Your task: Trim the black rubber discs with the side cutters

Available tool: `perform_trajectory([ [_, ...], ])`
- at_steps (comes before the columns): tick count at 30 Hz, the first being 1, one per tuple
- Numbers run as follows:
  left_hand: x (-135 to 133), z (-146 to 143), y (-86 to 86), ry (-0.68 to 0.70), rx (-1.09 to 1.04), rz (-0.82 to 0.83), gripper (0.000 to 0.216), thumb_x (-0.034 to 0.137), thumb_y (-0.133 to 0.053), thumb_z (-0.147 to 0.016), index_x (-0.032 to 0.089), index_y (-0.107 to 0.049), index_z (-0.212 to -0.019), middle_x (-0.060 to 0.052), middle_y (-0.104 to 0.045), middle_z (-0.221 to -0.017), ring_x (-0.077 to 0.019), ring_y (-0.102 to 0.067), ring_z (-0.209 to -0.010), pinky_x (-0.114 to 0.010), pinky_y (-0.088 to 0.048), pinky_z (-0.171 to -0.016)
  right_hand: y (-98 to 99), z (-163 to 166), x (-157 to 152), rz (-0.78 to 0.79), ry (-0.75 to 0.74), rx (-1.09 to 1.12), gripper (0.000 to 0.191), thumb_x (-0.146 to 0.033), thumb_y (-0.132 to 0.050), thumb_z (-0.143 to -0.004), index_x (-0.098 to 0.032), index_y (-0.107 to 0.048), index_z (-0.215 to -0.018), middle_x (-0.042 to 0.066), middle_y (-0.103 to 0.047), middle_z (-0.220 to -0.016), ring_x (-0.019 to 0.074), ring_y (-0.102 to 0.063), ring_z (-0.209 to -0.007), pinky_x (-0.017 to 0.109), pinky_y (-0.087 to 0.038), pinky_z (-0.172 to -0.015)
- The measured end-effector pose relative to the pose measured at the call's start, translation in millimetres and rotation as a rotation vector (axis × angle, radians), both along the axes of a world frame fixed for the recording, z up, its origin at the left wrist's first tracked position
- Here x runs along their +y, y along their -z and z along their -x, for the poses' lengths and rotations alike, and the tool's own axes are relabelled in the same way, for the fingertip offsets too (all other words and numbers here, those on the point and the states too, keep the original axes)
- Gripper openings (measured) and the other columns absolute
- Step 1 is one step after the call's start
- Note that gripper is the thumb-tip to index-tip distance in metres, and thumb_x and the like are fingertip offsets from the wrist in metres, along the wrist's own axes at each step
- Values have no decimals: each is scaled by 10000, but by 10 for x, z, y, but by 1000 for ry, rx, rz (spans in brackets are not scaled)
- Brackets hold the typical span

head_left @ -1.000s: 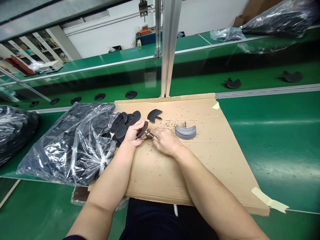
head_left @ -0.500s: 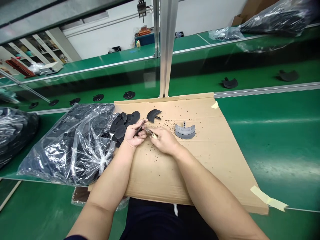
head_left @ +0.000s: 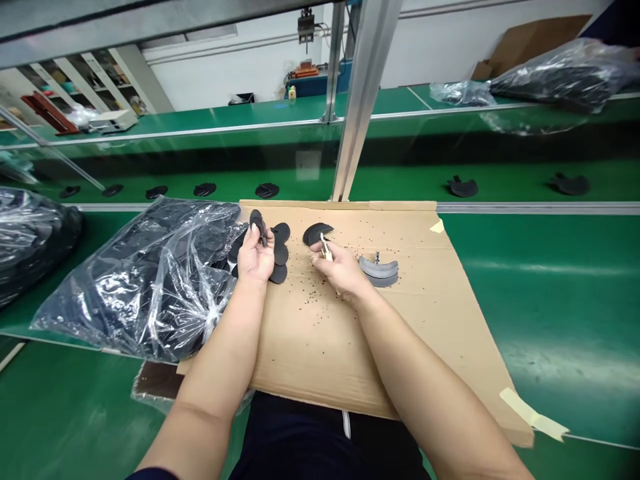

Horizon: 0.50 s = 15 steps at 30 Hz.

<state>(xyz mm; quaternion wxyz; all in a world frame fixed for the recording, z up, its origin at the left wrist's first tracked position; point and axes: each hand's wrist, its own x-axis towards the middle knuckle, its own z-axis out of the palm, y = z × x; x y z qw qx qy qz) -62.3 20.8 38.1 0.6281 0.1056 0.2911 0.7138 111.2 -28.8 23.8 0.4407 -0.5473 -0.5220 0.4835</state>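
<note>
The left hand (head_left: 255, 255) is raised just above the cardboard sheet (head_left: 400, 333), palm toward the camera. Its fingers are closed around one black plastic part (head_left: 258, 223), which stands on edge and projects past the fingertips on the far side of the hand. The thumb presses on the part's near face; the other fingers are behind it and mostly hidden.

The right hand (head_left: 340, 267) rests on the cardboard to the right of the left hand, well apart from it. Its fingers are curled narrowly around a small metal tool (head_left: 326, 249), whose pale tip points toward the far side, just short of a single black part (head_left: 317, 233) lying flat on the sheet. Tip and part appear close; whether they touch cannot be determined.

A loose pile of black parts (head_left: 278, 248) lies on the cardboard just to the right of and behind the left hand, spilling from the open clear plastic bag (head_left: 150, 280) at the left. A stack of grey curved pieces (head_left: 379, 271) sits just right of the right hand. Small dark trimmings (head_left: 320, 297) are scattered over the sheet near both hands.

On the far side, the green conveyor belt (head_left: 500, 167) carries further black parts (head_left: 463, 187) spaced along its length. An aluminium post (head_left: 363, 100) rises behind the cardboard.
</note>
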Motion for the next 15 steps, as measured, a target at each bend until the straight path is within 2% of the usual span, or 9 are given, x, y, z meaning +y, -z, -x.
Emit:
perform_trajectory([
  [3,42,69,62,-63,-1,41,36,149,-615,-880,167,-593,-857,14,-635,-750,-55,-605,-656,-173,-501,-651,-84,239,162,-129,-85,-527,213,-182,-583,-771,-203,-631,-977,62,-685,-966,226,-636,-887,379,-497,-824],
  [5,59,97,111,-90,35,48,120,214,-683,-842,177,-569,-852,46,-588,-673,-34,-540,-534,-161,-439,-528,-119,426,280,-176,-157,-725,215,-200,-595,-796,-193,-626,-1009,103,-669,-1059,267,-620,-1006,401,-477,-896],
  [8,73,110,155,-155,70,6,259,227,-761,-772,193,-519,-856,89,-514,-610,-11,-454,-448,-153,-332,-431,-96,676,439,-160,-187,-854,316,-315,-635,-806,-164,-604,-1083,156,-621,-1154,298,-600,-1072,405,-481,-916],
  [12,73,88,163,-206,45,-4,309,121,-754,-741,199,-511,-914,74,-574,-679,-30,-536,-526,-153,-431,-526,-13,840,562,-138,-206,-925,377,-354,-662,-757,-175,-601,-1084,150,-609,-1161,293,-612,-1044,385,-509,-871],
  [15,69,64,160,-180,16,14,238,73,-697,-751,183,-542,-895,36,-624,-732,-68,-609,-631,-194,-499,-639,-18,802,559,-134,-186,-935,447,-309,-694,-711,-190,-584,-1128,150,-623,-1148,302,-616,-1033,391,-508,-850],
])
